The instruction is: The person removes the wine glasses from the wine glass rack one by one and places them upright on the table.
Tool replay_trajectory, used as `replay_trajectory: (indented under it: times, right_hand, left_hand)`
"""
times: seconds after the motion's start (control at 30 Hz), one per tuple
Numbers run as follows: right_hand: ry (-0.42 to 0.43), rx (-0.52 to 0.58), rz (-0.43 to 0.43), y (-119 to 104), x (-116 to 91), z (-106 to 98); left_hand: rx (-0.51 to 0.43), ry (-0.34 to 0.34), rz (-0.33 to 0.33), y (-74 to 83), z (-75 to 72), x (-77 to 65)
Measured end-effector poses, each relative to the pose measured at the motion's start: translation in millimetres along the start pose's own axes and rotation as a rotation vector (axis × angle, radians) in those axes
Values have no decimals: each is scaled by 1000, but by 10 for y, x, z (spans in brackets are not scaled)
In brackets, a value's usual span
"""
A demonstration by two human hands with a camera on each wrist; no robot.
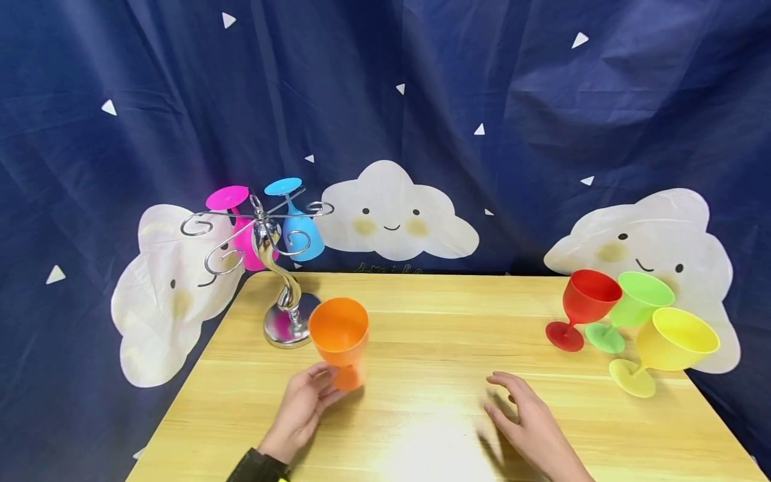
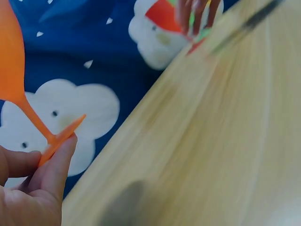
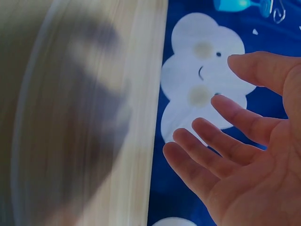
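Head view: left hand point(image 1: 306, 403) is holding the orange goblet point(image 1: 338, 328) low down, over the bench point(image 1: 434, 335) near the chrome stand point(image 1: 267, 246); its plain orange inside is showing. Pink goblet point(image 1: 255, 260) and blue goblet point(image 1: 301, 224) are hanging inverted from the stand. Red goblet point(image 1: 587, 298), green goblet point(image 1: 638, 298) and yellow goblet point(image 1: 674, 341) are standing upright at far right. Right hand point(image 1: 530, 423) is hovering.

Left wrist view: thumb and fingers are pinching the orange goblet's flat foot, bowl slanting up-left.

Right wrist view: fingers are pointing leftward, spread apart, palm showing.
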State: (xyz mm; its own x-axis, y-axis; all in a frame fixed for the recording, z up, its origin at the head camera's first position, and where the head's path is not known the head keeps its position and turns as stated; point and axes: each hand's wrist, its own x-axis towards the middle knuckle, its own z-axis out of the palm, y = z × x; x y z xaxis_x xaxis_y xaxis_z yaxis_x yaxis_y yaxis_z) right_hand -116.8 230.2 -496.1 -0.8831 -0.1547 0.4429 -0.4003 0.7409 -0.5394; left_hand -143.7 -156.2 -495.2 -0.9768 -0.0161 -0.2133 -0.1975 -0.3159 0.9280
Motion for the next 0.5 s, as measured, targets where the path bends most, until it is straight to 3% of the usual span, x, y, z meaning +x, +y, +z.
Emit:
replay_trajectory:
  times: [0.23,0.37,0.5]
  right_hand:
    - [15,123,-14,-257,87,146]
    - [5,286,22,-437,109,208]
    - [11,447,30,-596,124,269]
  left_hand:
    - [-147,-96,-44,-328,422,-50]
    - [-218,-123,-68,-477,618,-95]
    - [-249,-107,-91,-550,774,-148]
